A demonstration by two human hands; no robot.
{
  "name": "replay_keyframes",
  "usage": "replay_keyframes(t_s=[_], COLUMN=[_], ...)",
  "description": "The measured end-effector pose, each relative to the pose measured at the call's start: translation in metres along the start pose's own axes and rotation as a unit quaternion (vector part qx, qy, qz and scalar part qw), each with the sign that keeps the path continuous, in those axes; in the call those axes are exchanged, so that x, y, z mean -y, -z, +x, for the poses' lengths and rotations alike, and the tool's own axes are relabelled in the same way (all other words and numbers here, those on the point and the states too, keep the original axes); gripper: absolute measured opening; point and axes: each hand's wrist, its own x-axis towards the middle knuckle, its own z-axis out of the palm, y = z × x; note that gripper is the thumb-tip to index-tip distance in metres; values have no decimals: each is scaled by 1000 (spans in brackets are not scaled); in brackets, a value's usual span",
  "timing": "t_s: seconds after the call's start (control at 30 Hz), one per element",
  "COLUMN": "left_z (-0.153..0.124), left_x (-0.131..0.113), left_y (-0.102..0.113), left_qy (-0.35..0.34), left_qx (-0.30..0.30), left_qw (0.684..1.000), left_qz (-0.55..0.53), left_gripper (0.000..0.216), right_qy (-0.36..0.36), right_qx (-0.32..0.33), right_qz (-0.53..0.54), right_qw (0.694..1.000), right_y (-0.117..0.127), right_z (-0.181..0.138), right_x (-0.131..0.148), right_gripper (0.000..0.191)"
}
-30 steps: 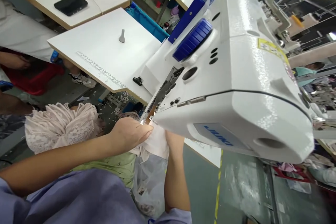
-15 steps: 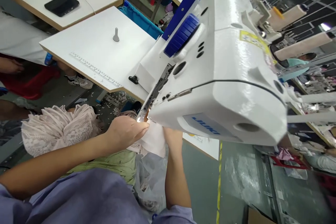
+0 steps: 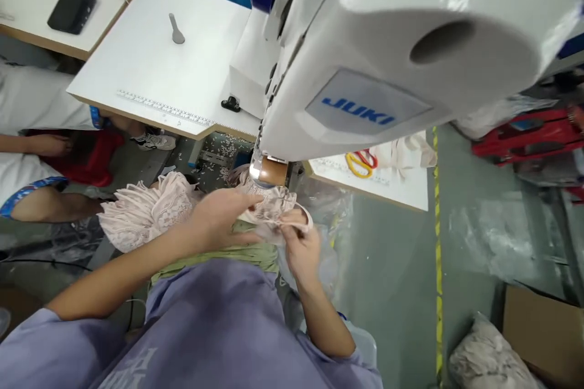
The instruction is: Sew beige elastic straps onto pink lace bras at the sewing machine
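Observation:
Just under the head of a white JUKI sewing machine (image 3: 356,103) is a pale pink lace garment piece (image 3: 274,202), partly bunched up. My right hand (image 3: 302,249) pinches its edge, and a narrow pink band (image 3: 306,219) loops up over the fingers. At the garment's left side is my left hand (image 3: 219,219), its fingers stretched and apart, slightly blurred; nothing is gripped in it. The machine's tan, rounded arm end (image 3: 274,171) sits right above the piece. A thick bundle of pink lace pieces (image 3: 152,209) lies left of my left forearm, beside green cloth (image 3: 214,258).
White table panels flank the machine; the left panel (image 3: 150,48) has a printed ruler and a grey peg (image 3: 176,29). Yellow and red-handled scissors (image 3: 360,163) lie on the right one. A black phone (image 3: 72,9) rests farther left, near a seated person (image 3: 41,140). Cardboard box (image 3: 542,328) at lower right.
My view has swung down and closer to the machine head. Both hands have moved back from the needle area with the garment; my left fingers have opened, and my right hand now pinches its edge.

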Motion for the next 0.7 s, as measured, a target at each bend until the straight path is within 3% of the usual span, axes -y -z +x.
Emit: replay_keyframes(t_s=[0.07, 0.17, 0.23, 0.37, 0.5, 0.6, 0.7], left_z=[-3, -4, -5, -7, -7, -7, -12], left_x=[-9, -15, -15, -15, -14, -15, -23], left_y=[-13, -33, -38, -26, -15, -15, -10], left_qy=[-4, -59, -72, -73, -86, -76, -30], left_qx=[22, 16, -7, -75, -98, -80, -2], left_qw=[1000, 998, 997, 993, 990, 992, 1000], left_qz=[-12, 2, 19, 48, 56, 56, 7], left_gripper=[61, 23, 18, 27, 30, 30, 26], right_qy=[135, 278, 314, 327, 340, 344, 281], right_qx=[23, 54, 66, 85, 75, 79, 129], right_qz=[-76, -145, -166, -179, -194, -213, -209], right_qw=[988, 948, 932, 924, 917, 911, 928], right_y=[0, 3, 6, 13, 12, 14, 24], right_z=[-12, -23, -27, -30, -34, -35, -29], right_x=[5, 10, 11, 9, 8, 3, -16], right_gripper=[14, 36, 43, 45, 41, 39, 37])
